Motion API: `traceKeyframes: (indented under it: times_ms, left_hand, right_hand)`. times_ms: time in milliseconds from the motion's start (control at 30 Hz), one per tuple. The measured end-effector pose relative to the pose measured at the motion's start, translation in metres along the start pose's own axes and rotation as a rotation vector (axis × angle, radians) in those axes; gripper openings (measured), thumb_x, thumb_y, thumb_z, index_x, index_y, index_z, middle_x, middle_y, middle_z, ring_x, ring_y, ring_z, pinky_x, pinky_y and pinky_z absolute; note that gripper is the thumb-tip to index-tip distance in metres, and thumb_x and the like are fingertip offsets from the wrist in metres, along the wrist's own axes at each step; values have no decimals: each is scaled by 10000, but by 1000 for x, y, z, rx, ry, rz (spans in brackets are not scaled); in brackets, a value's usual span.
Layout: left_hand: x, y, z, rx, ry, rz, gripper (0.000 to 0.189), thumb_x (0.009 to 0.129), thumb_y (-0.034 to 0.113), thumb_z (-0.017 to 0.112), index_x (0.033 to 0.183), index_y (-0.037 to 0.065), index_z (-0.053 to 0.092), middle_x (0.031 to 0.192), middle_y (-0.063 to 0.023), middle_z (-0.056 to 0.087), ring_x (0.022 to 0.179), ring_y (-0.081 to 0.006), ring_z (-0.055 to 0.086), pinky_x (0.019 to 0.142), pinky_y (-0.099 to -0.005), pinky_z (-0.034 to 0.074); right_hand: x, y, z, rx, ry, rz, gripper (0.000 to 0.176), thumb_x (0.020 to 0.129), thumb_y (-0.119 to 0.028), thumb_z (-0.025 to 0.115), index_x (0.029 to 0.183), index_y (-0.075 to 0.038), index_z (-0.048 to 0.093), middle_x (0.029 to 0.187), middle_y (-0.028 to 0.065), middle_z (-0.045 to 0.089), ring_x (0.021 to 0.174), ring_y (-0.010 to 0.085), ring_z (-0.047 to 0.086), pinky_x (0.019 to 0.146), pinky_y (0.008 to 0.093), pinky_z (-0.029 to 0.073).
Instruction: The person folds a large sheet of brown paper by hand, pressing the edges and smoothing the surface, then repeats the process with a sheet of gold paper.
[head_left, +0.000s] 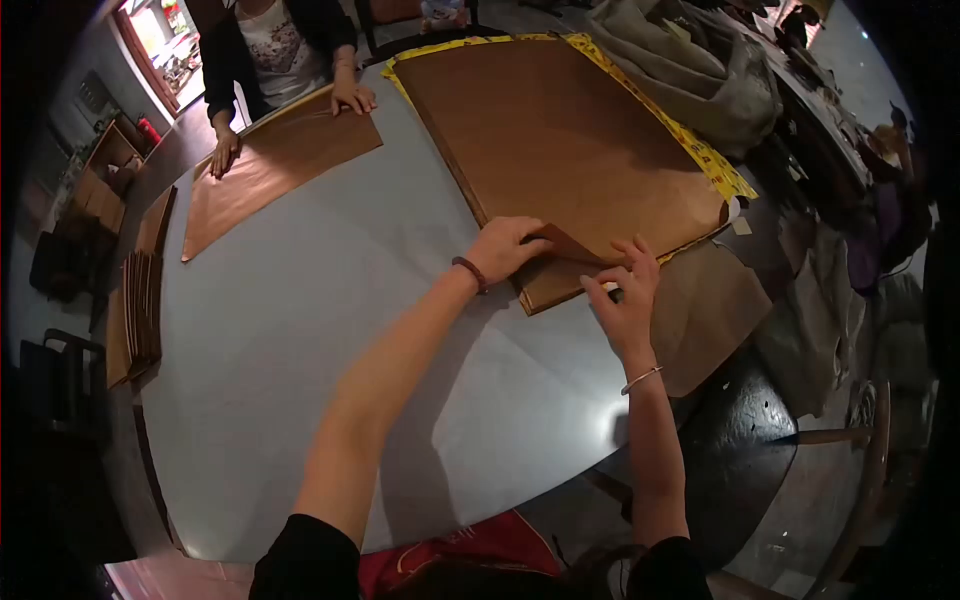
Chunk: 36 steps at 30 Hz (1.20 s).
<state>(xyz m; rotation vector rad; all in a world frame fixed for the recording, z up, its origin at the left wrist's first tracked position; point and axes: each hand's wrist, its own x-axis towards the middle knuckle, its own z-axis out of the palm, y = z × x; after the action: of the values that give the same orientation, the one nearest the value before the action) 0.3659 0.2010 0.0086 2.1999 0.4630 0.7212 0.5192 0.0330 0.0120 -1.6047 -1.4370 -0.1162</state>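
Observation:
A large stack of brown paper point(560, 120) lies on yellow patterned wrapping at the right side of the table. At its near end, the edge of the top sheet point(572, 247) is lifted and curls up. My left hand point(508, 248) grips that sheet near its left corner, thumb and fingers closed round the edge. Farther right along the same edge, my right hand point(628, 290) pinches the paper between thumb and forefinger, the other fingers bent above it. The lower sheets point(548, 288) show flat beneath the raised one.
Across the grey table point(300, 350), a co-worker's hands rest on a brown sheet point(285, 170). Folded brown paper point(138, 310) is stacked at the left edge. Grey cloth point(690, 70) lies beyond the stack; another brown sheet point(705, 310) hangs at the right edge.

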Motion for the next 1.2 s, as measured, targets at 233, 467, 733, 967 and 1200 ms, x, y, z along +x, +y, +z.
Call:
traceKeyframes:
  times_ms: [233, 467, 733, 967, 1200]
  left_hand:
    - [3, -4, -7, -380, -63, -323, 275, 889, 201, 617, 1033, -33, 632, 925, -52, 656, 836, -120, 580, 773, -283, 470]
    - [2, -10, -12, -335, -125, -344, 265, 893, 243, 630, 961, -12, 648, 852, -14, 624, 795, -98, 549, 718, -253, 447]
    - [3, -14, -20, -371, -152, -298, 274, 867, 241, 647, 962, -17, 648, 858, -17, 635, 798, -101, 551, 725, -254, 442]
    - [-5, -5, -37, -505, -330, -221, 537, 819, 68, 624, 1325, -16, 466, 1227, -76, 578, 1071, -159, 560, 959, -286, 436]
    - [-6, -7, -15, -326, -70, -256, 339, 805, 59, 603, 1140, 8, 597, 1015, -82, 663, 913, -177, 601, 837, -294, 464]
  right_hand:
    - [14, 6, 13, -244, -253, -154, 206, 707, -334, 784, 792, -173, 688, 1437, 66, 374, 1390, 334, 182, 1102, 522, 124]
    - [19, 24, 25, -175, -386, -62, 210, 736, -364, 755, 838, -191, 696, 1435, 73, 373, 1399, 336, 166, 1106, 541, 72]
    - [24, 34, 33, -165, -369, -19, 154, 818, -327, 688, 854, -177, 691, 1429, 80, 393, 1395, 341, 192, 1099, 544, 73]
    - [49, 28, 26, -18, -457, 192, 192, 842, -333, 668, 859, -142, 679, 1408, 72, 426, 1396, 326, 204, 1095, 508, 97]
    - [62, 34, 27, 60, -568, 228, 226, 824, -313, 687, 927, -113, 667, 1175, 33, 617, 1275, 232, 429, 1072, 475, 198]
